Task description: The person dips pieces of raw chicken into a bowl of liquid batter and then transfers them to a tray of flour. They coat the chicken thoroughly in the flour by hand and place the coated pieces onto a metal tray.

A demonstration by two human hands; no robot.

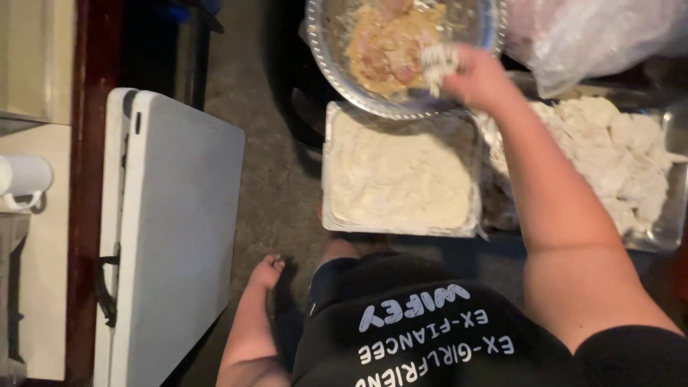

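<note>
My right hand [469, 72] reaches forward over the near rim of a round metal bowl [322, 50]. The bowl holds pieces of raw meat in a yellowish batter [387, 43]. My fingertips are caked with clumps of white flour, and whether they grip a piece is hidden by the coating. Below the bowl sits a rectangular foil pan of flour [398, 172]. My left hand [269, 272] hangs low beside my leg with its fingers loosely curled, holding nothing.
A metal tray [670, 222] at the right holds several flour-coated pieces. A crumpled plastic bag [595, 36] lies at the top right. A white folded table [172, 229] stands at the left beside a counter with a white mug [21, 179].
</note>
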